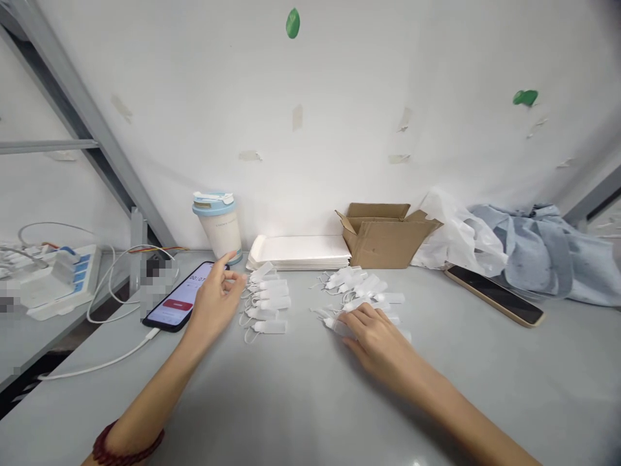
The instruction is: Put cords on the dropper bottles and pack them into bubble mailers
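Two groups of small white plastic bottles with loop tags lie on the grey table (301, 401). One row of bottles (268, 303) sits just right of my left hand (216, 304). That hand hovers by a phone (180, 299) showing a timer, fingers loosely curled, index raised, holding nothing. My right hand (376, 336) rests flat on the near edge of the right pile of bottles (361, 291), fingertips touching one bottle (337, 325). Its fingers lie stretched out.
A lidded paper cup (217, 223), a stack of white trays (298, 252) and an open cardboard box (383, 236) stand along the wall. A second phone (495, 295), a plastic bag and blue cloth (548, 255) lie at right. A power strip (58, 278) with cables sits left.
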A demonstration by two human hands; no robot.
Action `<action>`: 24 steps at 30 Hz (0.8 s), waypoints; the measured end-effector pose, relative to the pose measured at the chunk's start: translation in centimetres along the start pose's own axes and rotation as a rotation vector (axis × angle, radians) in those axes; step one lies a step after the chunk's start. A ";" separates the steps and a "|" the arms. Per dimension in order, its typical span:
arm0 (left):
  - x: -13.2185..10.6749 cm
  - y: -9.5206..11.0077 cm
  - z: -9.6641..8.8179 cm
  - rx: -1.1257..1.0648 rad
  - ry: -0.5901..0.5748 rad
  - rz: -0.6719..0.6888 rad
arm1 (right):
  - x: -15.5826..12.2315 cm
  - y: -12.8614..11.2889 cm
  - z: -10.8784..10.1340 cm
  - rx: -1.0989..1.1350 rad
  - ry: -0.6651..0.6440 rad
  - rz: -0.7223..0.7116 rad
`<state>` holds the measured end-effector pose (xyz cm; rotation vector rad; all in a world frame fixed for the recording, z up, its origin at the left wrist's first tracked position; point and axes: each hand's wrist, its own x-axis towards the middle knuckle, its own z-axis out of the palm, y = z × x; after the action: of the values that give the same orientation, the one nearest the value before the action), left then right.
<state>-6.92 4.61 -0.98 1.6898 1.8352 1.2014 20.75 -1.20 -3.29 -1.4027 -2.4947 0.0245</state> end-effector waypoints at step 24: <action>-4.4 4.0 1.2 -0.277 -0.861 -0.077 | -0.5 -1.4 -0.7 0.468 0.370 0.034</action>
<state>-2.57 0.55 0.28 1.5908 1.1292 0.5107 20.00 -2.41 -2.54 -1.1314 -1.9949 0.3060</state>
